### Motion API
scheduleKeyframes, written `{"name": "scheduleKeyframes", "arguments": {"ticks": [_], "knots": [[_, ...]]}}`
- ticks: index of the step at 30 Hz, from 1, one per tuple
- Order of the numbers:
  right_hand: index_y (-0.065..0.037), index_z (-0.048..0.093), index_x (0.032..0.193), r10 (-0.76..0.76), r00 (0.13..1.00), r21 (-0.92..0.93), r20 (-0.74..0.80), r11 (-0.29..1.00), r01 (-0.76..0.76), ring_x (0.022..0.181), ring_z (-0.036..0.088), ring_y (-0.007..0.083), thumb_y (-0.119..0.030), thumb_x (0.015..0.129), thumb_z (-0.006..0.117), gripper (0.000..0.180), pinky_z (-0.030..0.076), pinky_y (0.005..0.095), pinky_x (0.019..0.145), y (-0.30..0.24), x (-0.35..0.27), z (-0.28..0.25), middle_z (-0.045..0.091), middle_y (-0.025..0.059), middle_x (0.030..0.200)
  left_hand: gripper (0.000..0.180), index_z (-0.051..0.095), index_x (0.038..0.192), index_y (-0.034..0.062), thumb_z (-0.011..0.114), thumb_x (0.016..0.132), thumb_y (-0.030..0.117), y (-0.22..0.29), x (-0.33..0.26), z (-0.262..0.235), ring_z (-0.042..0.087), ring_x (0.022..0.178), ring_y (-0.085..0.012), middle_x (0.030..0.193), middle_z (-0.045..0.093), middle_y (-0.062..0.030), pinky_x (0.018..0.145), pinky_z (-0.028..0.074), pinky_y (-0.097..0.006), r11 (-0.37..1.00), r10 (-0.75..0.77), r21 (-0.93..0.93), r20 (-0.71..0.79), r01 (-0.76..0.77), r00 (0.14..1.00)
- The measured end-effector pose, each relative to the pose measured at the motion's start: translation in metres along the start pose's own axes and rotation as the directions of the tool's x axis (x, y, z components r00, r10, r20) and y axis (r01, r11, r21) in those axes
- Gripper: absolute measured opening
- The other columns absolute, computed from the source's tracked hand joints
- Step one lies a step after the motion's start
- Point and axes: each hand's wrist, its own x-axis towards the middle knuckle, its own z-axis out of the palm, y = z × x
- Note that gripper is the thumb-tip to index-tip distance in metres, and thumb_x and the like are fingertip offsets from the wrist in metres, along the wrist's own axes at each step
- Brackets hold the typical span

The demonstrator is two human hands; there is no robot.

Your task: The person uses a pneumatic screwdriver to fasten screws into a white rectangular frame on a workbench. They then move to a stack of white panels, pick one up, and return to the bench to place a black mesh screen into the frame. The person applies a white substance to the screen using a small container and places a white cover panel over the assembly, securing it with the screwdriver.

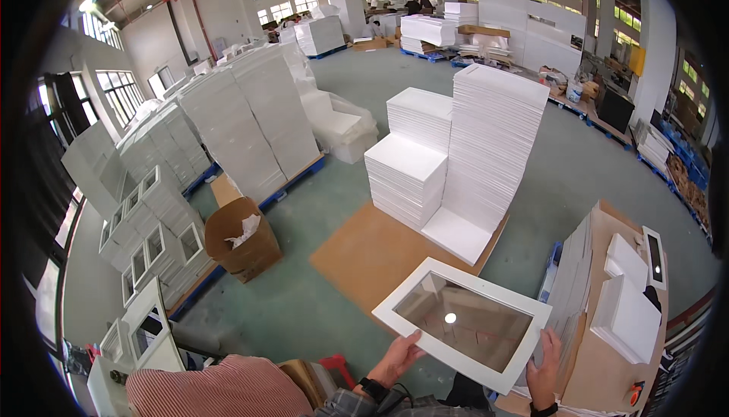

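A white framed glass panel [471, 313], like a cabinet door, is held out in front of me, tilted, with a bright light reflected in its glass. My left hand [401, 354] grips its near left edge, thumb on the frame. My right hand [544, 365] is closed round its right end, with fingers partly hidden behind the frame. Beyond the panel, tall stacks of white panels [493, 136] rise from a brown cardboard sheet [364, 254] on the floor.
A cardboard box [247, 239] with white scrap inside stands to the left. Farther left are wrapped pallet stacks [250, 121] and white framed pieces [156, 242]. On my right, a board-topped stack [607, 341] bears white panels and an orange tool [634, 394]. Striped fabric [220, 390] lies at lower left.
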Motion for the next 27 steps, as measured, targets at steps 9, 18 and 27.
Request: {"name": "scheduleKeyframes", "arguments": {"ticks": [9,18,27], "knots": [[-0.001,0.062,0.128,0.516,0.628,0.72,0.582,0.03,-0.693,0.099,0.071,0.0195,-0.042,0.11,0.049,0.047,0.059,0.0354,0.083,0.168,0.126,0.075,0.073,0.0107,0.12,0.03,0.059,0.131,0.0054,0.059,0.109,0.026,-0.009,0.123,0.067,0.07,0.112,-0.0202,0.12,0.071,-0.0057,0.096,0.06,-0.036,0.996,0.05,0.077,-0.054,-0.045,0.997],[0.003,0.046,0.152,0.707,0.352,0.528,0.613,-0.035,-0.849,0.124,0.059,0.0201,-0.055,0.107,0.053,0.074,0.049,0.0336,0.102,0.224,0.259,0.064,0.057,0.0094,0.147,0.028,0.06,0.129,0.0018,0.06,0.108,0.021,-0.014,0.227,0.162,0.068,0.116,-0.0275,0.124,0.068,-0.0117,0.101,0.057,-0.045,0.999,0.045,0.038,-0.188,-0.039,0.981],[0.006,0.041,0.155,0.823,0.333,0.39,0.46,0.149,-0.909,0.143,0.046,0.0323,-0.063,0.106,0.046,0.085,0.036,0.0401,0.118,0.243,0.363,0.102,0.045,0.0178,0.16,0.033,0.059,0.132,-0.0004,0.061,0.107,0.021,-0.008,0.334,0.169,0.067,0.118,-0.0278,0.126,0.067,-0.0121,0.106,0.055,-0.046,1.0,-0.011,0.018,-0.173,0.014,0.985]]}}
